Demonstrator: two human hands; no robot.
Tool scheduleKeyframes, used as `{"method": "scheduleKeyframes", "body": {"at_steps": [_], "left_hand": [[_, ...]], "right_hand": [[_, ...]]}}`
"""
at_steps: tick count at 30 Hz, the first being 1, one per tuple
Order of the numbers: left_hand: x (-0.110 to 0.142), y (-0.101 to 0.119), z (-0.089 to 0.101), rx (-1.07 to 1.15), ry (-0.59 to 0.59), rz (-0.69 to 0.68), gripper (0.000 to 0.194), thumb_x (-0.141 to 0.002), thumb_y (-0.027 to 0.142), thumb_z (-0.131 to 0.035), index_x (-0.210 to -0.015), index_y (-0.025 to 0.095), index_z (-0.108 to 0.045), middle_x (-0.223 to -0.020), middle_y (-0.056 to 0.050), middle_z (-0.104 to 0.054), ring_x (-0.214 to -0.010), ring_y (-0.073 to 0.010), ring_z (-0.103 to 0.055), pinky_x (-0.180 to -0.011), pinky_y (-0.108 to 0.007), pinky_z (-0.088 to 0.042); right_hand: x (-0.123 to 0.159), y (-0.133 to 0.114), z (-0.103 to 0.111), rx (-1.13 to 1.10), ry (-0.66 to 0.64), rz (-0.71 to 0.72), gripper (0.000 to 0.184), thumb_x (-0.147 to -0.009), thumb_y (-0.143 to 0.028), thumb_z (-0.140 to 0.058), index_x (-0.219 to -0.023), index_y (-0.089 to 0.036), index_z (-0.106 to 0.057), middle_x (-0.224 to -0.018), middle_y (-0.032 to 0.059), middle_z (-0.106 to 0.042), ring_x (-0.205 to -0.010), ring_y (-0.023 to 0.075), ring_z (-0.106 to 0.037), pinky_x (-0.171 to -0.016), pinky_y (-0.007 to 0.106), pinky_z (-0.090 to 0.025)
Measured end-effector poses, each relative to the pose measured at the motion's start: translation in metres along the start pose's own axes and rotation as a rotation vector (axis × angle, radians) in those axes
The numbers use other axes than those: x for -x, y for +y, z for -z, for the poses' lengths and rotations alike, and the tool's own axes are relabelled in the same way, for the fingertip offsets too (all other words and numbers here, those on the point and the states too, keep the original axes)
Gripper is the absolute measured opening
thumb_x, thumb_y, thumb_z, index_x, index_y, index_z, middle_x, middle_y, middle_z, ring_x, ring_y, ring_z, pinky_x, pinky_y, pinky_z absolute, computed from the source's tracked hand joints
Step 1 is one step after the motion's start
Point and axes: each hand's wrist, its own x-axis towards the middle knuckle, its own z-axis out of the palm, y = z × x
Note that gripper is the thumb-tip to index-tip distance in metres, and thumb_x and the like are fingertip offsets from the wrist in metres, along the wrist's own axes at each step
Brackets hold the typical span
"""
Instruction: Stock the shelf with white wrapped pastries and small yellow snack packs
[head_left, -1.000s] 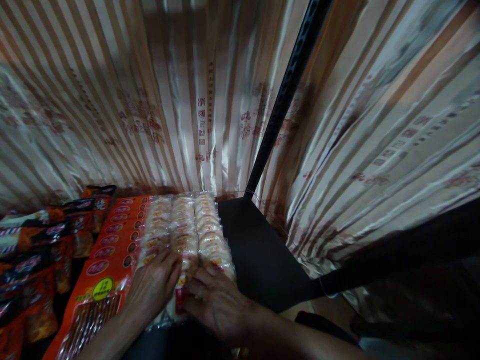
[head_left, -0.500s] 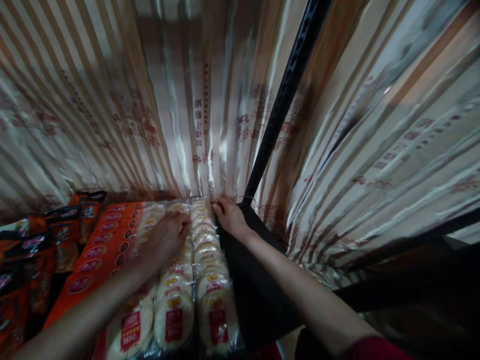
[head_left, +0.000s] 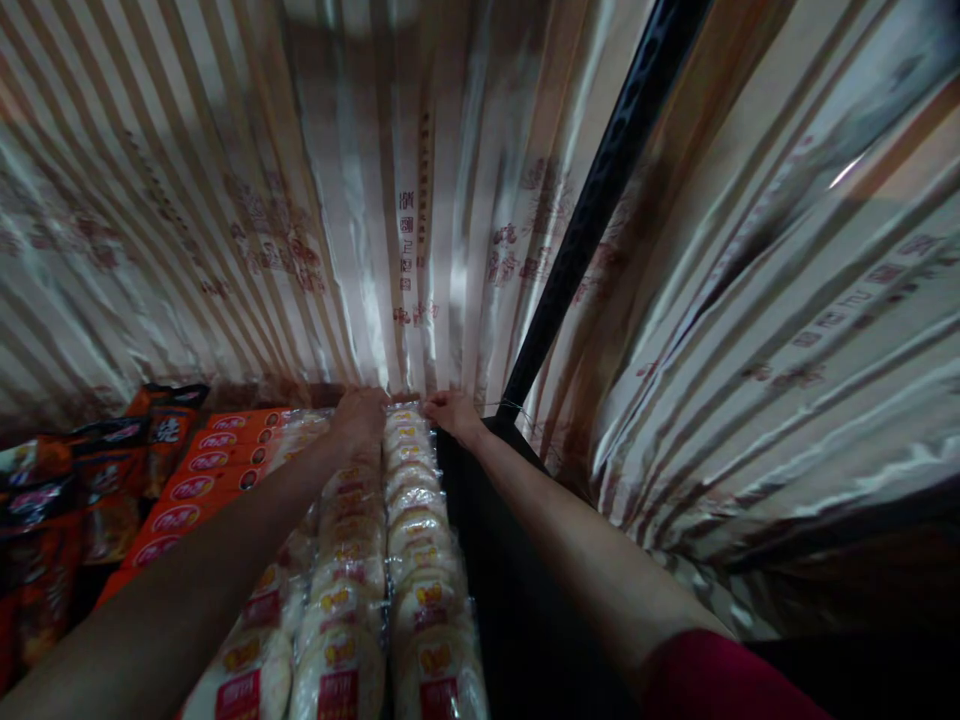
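Note:
Clear packets of flat round breads with red and yellow labels overlap in rows. My left hand (head_left: 360, 415) is closed at the far left corner of the rearmost packet (head_left: 406, 416) in the right-hand row; its fingers are dim and blurred. At that packet's far right corner, my right hand (head_left: 452, 412) pinches the edge between thumb and fingers. The middle row of bread packets (head_left: 341, 650) runs below my left hand, and my left forearm hides part of the row to its left.
Orange packets (head_left: 191, 488) overlap left of the breads, with black-and-orange bags (head_left: 112, 460) farther left. A black panel (head_left: 510, 560) lies right of the rows. A dark perforated post (head_left: 585, 215) slants up before pleated, printed shiny sheeting (head_left: 360, 200).
My left hand has moved away from me and slightly right, from over the middle row to the far packet's corner. My right hand stays near the same corner. The view has shifted slightly.

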Motion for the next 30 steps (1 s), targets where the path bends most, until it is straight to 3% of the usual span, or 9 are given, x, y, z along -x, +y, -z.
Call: {"method": "scheduleKeyframes", "body": {"at_steps": [7,12,18,27,30], "left_hand": [[-0.009,-0.004,-0.009,-0.01,0.001,0.013,0.033,-0.082,0.017,-0.037,-0.099,0.019,-0.065,-0.102,-0.005,-0.068,-0.097,-0.015,-0.059,-0.091,-0.026,-0.039],[-0.013,-0.003,-0.009,0.032,-0.014,0.047,0.026,-0.079,0.019,-0.042,-0.086,0.017,-0.066,-0.094,-0.007,-0.069,-0.087,-0.0158,-0.061,-0.079,-0.024,-0.043],[-0.018,-0.005,-0.011,0.082,0.023,0.103,0.025,-0.08,0.02,-0.04,-0.087,0.015,-0.064,-0.089,-0.007,-0.068,-0.08,-0.0155,-0.061,-0.071,-0.024,-0.043],[-0.023,-0.015,-0.02,0.256,0.06,0.121,0.02,-0.075,0.014,-0.046,-0.09,0.018,-0.059,-0.085,-0.003,-0.066,-0.077,-0.0127,-0.059,-0.067,-0.021,-0.042],[-0.022,-0.018,-0.021,0.32,0.013,0.093,0.017,-0.073,0.014,-0.05,-0.084,0.017,-0.062,-0.08,-0.001,-0.066,-0.074,-0.0118,-0.059,-0.064,-0.019,-0.041]], "right_hand": [[-0.003,0.002,-0.003,-0.044,0.007,-0.063,0.009,-0.072,-0.023,-0.061,-0.073,-0.019,-0.068,-0.072,0.0008,-0.069,-0.064,0.0125,-0.063,-0.057,0.02,-0.047],[-0.002,0.0,-0.003,-0.015,0.02,-0.054,0.008,-0.071,-0.023,-0.059,-0.073,-0.02,-0.067,-0.073,-0.0003,-0.069,-0.066,0.0115,-0.062,-0.058,0.019,-0.045],[-0.004,0.003,-0.009,-0.014,0.081,-0.027,0.01,-0.073,-0.024,-0.057,-0.074,-0.02,-0.065,-0.07,-0.0007,-0.068,-0.063,0.0106,-0.06,-0.057,0.019,-0.044],[-0.003,-0.002,-0.01,0.013,0.119,-0.034,0.01,-0.075,-0.024,-0.055,-0.071,-0.021,-0.064,-0.068,-0.0016,-0.066,-0.064,0.0114,-0.06,-0.057,0.019,-0.042],[-0.001,-0.003,-0.007,0.022,0.122,-0.052,0.009,-0.075,-0.024,-0.055,-0.072,-0.021,-0.064,-0.069,-0.0008,-0.067,-0.065,0.0122,-0.06,-0.059,0.02,-0.043]]}}
